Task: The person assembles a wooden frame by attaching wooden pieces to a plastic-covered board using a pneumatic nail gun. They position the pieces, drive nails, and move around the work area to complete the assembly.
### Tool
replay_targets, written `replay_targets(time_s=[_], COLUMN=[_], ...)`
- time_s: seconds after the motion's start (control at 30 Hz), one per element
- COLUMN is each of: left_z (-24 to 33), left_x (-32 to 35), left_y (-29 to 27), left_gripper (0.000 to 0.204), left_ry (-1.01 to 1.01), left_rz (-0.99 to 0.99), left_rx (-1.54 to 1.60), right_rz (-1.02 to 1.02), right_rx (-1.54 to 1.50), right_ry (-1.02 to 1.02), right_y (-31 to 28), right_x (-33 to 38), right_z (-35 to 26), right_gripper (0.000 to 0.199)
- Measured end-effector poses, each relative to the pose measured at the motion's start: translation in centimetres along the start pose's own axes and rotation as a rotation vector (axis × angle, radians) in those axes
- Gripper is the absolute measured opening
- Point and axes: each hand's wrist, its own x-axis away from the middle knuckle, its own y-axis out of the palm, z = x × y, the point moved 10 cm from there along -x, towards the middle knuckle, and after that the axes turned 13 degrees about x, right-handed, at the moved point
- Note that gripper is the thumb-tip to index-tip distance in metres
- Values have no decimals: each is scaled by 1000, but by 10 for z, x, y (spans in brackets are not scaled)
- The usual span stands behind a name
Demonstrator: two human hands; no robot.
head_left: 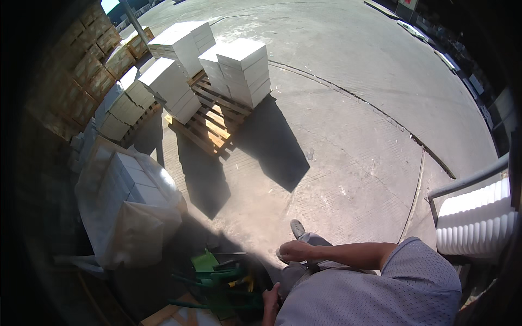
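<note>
My right hand [295, 251] is in front of my body, above my shoes, with its fingers curled in. Whether anything lies inside the curl is hidden. Lower down, my left hand [271, 296] hangs beside my leg, partly in shadow, its fingers too unclear to read. Nearest to it, on the left, is a dark green tubular frame [234, 276] with yellow parts. A bright green flat piece [204, 262] stands up from it. One grey shoe [297, 228] points forward on the concrete.
Ahead left, a wooden pallet [209, 122] carries stacks of white blocks [242, 68]. Nearer stands a plastic-wrapped stack [130, 223]. Wooden crates [89, 70] rise at far left. A grey pipe rail [470, 176] and white ribbed stack [478, 217] border the right. A narrow groove [375, 106] crosses the floor.
</note>
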Motion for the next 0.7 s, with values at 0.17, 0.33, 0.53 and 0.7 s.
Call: replay_targets(time_s=[0.17,0.33,0.53,0.7], left_z=[22,14,40,67], left_x=[2,-37,-42,-42], left_y=[-3,-3,74,166], left_gripper=[45,57,57,56], left_ry=[-52,-91,-119,-168], left_rz=[42,43,7,-18], left_rx=[-343,-582,-501,-380], right_rz=[375,334,222,515], right_rx=[-251,-645,-947,-1303], right_ry=[744,1271,1269,1336], right_y=[3,135,258,227], right_x=[172,360,482,501], right_z=[216,328,370,449], right_gripper=[28,24,18,15])
